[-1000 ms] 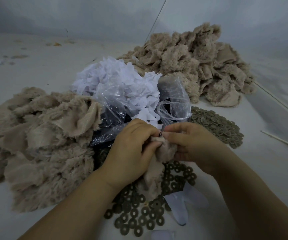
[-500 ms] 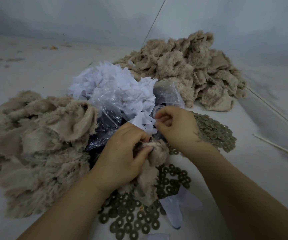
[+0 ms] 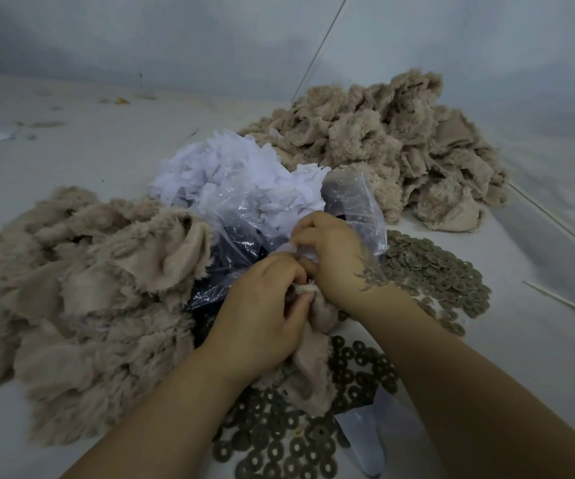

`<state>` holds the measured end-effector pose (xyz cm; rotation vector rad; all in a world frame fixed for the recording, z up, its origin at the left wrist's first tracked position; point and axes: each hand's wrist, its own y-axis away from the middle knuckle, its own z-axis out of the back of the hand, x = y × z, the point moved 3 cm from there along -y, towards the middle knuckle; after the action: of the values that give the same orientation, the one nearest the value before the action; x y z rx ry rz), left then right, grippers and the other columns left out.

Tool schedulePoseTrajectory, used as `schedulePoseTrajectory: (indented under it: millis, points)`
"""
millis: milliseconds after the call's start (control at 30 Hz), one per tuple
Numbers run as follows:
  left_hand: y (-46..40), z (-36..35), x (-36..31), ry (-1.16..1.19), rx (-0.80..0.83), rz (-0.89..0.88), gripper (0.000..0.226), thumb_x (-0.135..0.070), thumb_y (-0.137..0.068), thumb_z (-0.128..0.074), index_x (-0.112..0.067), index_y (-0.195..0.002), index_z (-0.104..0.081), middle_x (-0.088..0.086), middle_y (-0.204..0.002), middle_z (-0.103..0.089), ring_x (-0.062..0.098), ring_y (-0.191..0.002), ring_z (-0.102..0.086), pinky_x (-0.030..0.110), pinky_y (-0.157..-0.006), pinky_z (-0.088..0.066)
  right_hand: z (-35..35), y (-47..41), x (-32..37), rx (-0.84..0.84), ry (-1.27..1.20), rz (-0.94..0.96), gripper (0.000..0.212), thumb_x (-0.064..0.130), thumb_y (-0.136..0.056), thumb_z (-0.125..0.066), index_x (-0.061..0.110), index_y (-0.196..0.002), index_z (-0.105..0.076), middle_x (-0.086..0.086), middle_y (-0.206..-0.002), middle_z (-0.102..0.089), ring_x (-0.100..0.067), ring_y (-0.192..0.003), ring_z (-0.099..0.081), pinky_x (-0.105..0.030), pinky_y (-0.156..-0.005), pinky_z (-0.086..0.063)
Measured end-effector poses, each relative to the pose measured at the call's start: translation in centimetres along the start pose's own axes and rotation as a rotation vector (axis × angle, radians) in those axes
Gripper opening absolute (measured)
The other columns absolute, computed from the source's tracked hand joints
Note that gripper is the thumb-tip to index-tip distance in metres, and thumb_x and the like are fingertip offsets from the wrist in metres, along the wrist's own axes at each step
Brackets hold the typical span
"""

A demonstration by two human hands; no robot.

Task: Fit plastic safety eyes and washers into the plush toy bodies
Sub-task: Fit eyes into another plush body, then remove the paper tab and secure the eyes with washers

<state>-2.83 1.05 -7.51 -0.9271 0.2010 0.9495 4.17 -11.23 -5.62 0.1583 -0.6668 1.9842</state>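
Note:
My left hand [image 3: 262, 316] grips a beige plush body [image 3: 317, 368] that hangs down over a spread of dark ring washers [image 3: 279, 444]. My right hand [image 3: 338, 261] is just above it, fingers curled, pinching a small white piece [image 3: 294, 249] against the top of the plush. Fingertips of both hands meet there and hide the spot between them. A clear plastic bag [image 3: 241, 243] with dark small parts inside lies right behind the hands. No safety eye shows plainly.
A big heap of plush bodies [image 3: 89, 305] lies on the left and another [image 3: 383, 146] at the back right. White cut pieces [image 3: 230, 174] are piled behind the bag. More washers [image 3: 434, 271] lie right, beside thin sticks [image 3: 562, 302].
My right hand left the plush, reached up to the white pieces by the bag, and has come back down to the plush with a white piece. The left hand kept its grip.

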Motion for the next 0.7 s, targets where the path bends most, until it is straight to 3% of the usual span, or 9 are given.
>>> schedulePoseTrajectory:
  millis: [100,200,267,367,500,567,600,633,700]
  points:
    - [0.1,-0.2,0.1,-0.004,-0.005,0.005,0.01,-0.01,-0.087,-0.07,-0.009,-0.087,-0.06,0.007,-0.107,-0.067,0.019,-0.116,-0.06,0.033,-0.091,-0.049,1.2,1.0,-1.2,-0.151,-0.055,-0.091,0.007,0.001,-0.084,-0.068,-0.002,-0.085,-0.075,-0.017,-0.092,-0.071,-0.032,-0.087,-0.064,-0.038,-0.077,-0.048]
    - [0.0,-0.7,0.1,-0.03,0.035,0.031,0.01,-0.015,-0.089,-0.069,-0.012,-0.089,-0.06,0.007,-0.117,-0.066,0.015,-0.13,-0.052,0.029,-0.098,-0.046,2.2,2.4,-1.9,-0.262,-0.239,-0.291,0.008,0.013,-0.089,-0.069,0.011,-0.093,-0.076,-0.002,-0.087,-0.075,-0.018,-0.078,-0.069,-0.035,-0.074,-0.056]
    - [-0.1,-1.0,0.2,-0.063,0.058,0.046,0.01,-0.016,-0.089,-0.068,-0.014,-0.089,-0.059,0.006,-0.114,-0.066,0.016,-0.122,-0.056,0.024,-0.092,-0.045,2.0,2.9,-1.8,-0.232,-0.378,-0.373,0.009,0.014,-0.091,-0.067,0.013,-0.097,-0.074,0.001,-0.089,-0.075,-0.016,-0.081,-0.071,-0.039,-0.077,-0.059]
    - [-0.3,-1.2,0.4,-0.085,0.078,0.056,0.01,-0.018,-0.089,-0.066,-0.015,-0.087,-0.056,-0.003,-0.092,-0.058,0.012,-0.087,-0.053,0.027,-0.074,-0.043,1.9,3.5,-2.2,-0.24,-0.524,-0.505,0.005,0.011,-0.092,-0.066,0.013,-0.09,-0.071,0.0,-0.074,-0.076,-0.013,-0.069,-0.072,-0.037,-0.069,-0.06]
    - [-0.3,-1.1,0.5,-0.054,0.086,0.053,0.014,-0.018,-0.091,-0.064,-0.016,-0.084,-0.053,-0.004,-0.086,-0.052,0.012,-0.08,-0.049,0.029,-0.07,-0.043,2.4,4.2,-3.1,-0.337,-0.802,-0.694,0.015,0.005,-0.087,-0.072,0.008,-0.075,-0.062,-0.004,-0.059,-0.071,-0.013,-0.054,-0.069,-0.029,-0.059,-0.06]
    - [-0.3,-1.1,0.3,-0.027,0.077,0.032,0.014,-0.015,-0.09,-0.066,-0.014,-0.083,-0.053,-0.002,-0.088,-0.054,0.015,-0.085,-0.053,0.027,-0.081,-0.046,2.4,4.5,-3.3,-0.362,-0.804,-0.721,0.021,0.003,-0.082,-0.076,0.008,-0.07,-0.059,-0.009,-0.058,-0.069,-0.017,-0.055,-0.07,-0.03,-0.059,-0.06]
    - [-0.3,-1.1,0.2,-0.015,0.067,0.017,0.014,-0.012,-0.088,-0.067,-0.013,-0.084,-0.054,-0.001,-0.089,-0.056,0.015,-0.092,-0.056,0.026,-0.094,-0.045,2.4,4.6,-3.3,-0.385,-0.809,-0.731,0.023,0.001,-0.08,-0.076,0.009,-0.068,-0.059,-0.011,-0.059,-0.07,-0.02,-0.056,-0.071,-0.03,-0.058,-0.06]
    - [-0.2,-1.2,0.2,-0.004,0.054,0.0,0.014,-0.01,-0.087,-0.068,-0.012,-0.085,-0.055,0.0,-0.091,-0.058,0.014,-0.101,-0.057,0.025,-0.108,-0.037,2.4,4.7,-3.5,-0.407,-0.806,-0.733,0.024,0.0,-0.079,-0.077,0.01,-0.067,-0.058,-0.011,-0.059,-0.07,-0.02,-0.056,-0.07,-0.029,-0.057,-0.058]
    - [-0.2,-1.3,0.2,0.022,0.038,-0.022,0.016,-0.007,-0.085,-0.07,-0.014,-0.086,-0.055,0.0,-0.095,-0.061,0.006,-0.118,-0.052,0.024,-0.119,-0.023,2.4,4.6,-3.6,-0.415,-0.766,-0.722,0.024,0.0,-0.078,-0.076,0.011,-0.066,-0.059,-0.01,-0.062,-0.071,-0.017,-0.055,-0.067,-0.027,-0.055,-0.055]
